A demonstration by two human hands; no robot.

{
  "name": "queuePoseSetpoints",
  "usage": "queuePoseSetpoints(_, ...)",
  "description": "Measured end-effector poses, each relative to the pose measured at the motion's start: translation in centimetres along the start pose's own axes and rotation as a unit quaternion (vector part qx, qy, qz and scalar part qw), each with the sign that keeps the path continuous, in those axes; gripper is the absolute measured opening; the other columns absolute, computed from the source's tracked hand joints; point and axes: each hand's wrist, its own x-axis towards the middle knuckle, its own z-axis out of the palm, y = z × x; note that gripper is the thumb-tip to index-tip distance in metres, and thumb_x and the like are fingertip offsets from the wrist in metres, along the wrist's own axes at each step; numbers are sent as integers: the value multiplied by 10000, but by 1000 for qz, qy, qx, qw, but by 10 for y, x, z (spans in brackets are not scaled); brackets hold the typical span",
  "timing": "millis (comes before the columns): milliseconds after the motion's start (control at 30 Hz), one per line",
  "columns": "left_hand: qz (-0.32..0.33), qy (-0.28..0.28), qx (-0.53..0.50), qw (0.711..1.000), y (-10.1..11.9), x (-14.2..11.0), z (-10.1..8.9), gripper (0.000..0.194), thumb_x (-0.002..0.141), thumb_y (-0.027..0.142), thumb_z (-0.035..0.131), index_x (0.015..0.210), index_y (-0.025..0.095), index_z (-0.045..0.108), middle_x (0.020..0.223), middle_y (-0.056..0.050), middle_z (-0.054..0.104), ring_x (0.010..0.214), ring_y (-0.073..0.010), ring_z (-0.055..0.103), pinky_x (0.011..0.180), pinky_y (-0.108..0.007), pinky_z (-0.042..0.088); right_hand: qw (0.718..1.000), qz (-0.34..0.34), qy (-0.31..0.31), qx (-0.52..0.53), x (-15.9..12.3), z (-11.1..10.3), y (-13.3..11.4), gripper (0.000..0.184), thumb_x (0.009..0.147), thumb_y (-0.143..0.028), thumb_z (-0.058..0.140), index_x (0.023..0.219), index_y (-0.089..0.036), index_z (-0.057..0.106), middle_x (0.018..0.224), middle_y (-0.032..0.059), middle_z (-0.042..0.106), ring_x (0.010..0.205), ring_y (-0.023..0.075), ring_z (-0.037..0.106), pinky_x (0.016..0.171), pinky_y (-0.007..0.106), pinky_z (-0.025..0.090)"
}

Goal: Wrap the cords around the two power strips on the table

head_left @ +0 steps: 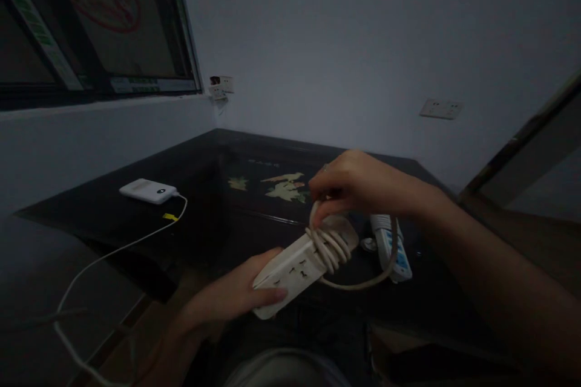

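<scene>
My left hand (236, 296) grips the near end of a white power strip (293, 269) held over the front edge of a dark table (204, 193). Its pale cord (329, 248) is wound in several turns around the far end of the strip, and a loose loop hangs down to the right. My right hand (358, 184) pinches the cord just above the coils. A second white power strip with a blue label (393, 248) lies on the table behind the cord loop.
A white power bank (147, 191) lies at the table's left, and its white cable (118, 248) trails off the front edge to the floor. Wall sockets (441, 109) sit on the far wall. A dark window (100, 18) is upper left.
</scene>
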Motion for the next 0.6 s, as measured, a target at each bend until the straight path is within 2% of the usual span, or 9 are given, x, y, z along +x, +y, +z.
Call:
queuePoseSetpoints(67,-8,-14,24,1000,3,-5,-2,454,782,373,646,1188,185,567,1069,-62,639,947,-222,584,776,-292,477,994,9,-23,109,3,3,9,359,738,-466,685,561,-164,605,499,-49,487,500,69,419,493,222,231)
queuePoseSetpoints(167,-17,-43,86,995,12,-9,-3,433,767,356,658,1170,212,591,1010,-43,662,874,-208,605,711,-257,482,969,15,-66,238,10,15,20,318,720,-431,705,587,-151,631,515,-49,506,516,66,424,494,211,261)
queuePoseSetpoints(233,6,-64,134,989,18,-10,-1,419,753,338,668,1154,228,612,990,-38,677,857,-212,614,710,-260,482,949,8,-95,302,15,27,26,279,712,-400,713,613,-147,649,528,-46,525,524,67,431,496,207,277)
queuePoseSetpoints(300,32,-66,141,987,20,-10,2,435,743,334,674,1163,237,616,1006,-43,685,875,-225,619,729,-276,484,928,2,-108,356,18,39,32,252,714,-376,709,625,-146,654,549,-40,547,539,72,449,507,206,299)
queuePoseSetpoints(367,38,-38,99,994,18,-10,5,449,742,342,672,1174,232,613,1030,-55,684,895,-235,620,741,-292,487,915,9,-95,392,18,49,39,242,731,-365,689,630,-149,648,571,-35,561,553,75,458,521,208,317)
queuePoseSetpoints(467,37,-1,6,999,8,-10,8,500,729,382,678,1193,210,602,1047,-79,670,928,-258,614,754,-322,495,910,48,-44,410,8,59,48,258,766,-365,650,622,-153,618,562,-45,520,535,69,411,511,210,301)
queuePoseSetpoints(600,54,9,-82,995,-1,-13,11,551,698,384,710,1199,187,591,963,-94,674,870,-254,621,718,-330,506,890,120,17,439,-13,67,51,295,789,-403,613,617,-169,558,546,-62,433,504,65,351,479,206,276)
